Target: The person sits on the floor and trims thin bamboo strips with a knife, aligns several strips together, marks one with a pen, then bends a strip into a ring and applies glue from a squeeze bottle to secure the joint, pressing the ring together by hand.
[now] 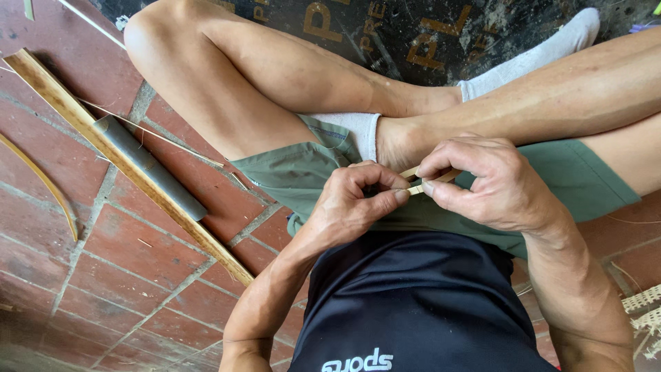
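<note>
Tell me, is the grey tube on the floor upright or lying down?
Lying down: the grey tube rests lengthwise on the bamboo slat, on the brick floor.

Your fingers [385, 196] cover most of the thin bamboo strip [430, 180]; only a short pale stretch shows between your left hand [354, 203] and right hand [485, 182], so you cannot tell how long it is or where its ends lie. The long split bamboo piece [131, 165] on the brick floor [124, 275] has its lower end hidden behind your left forearm. The curved sliver [45, 182] runs off the left edge. The woven piece [646, 313] at the right edge is cut off and blurred.
</note>
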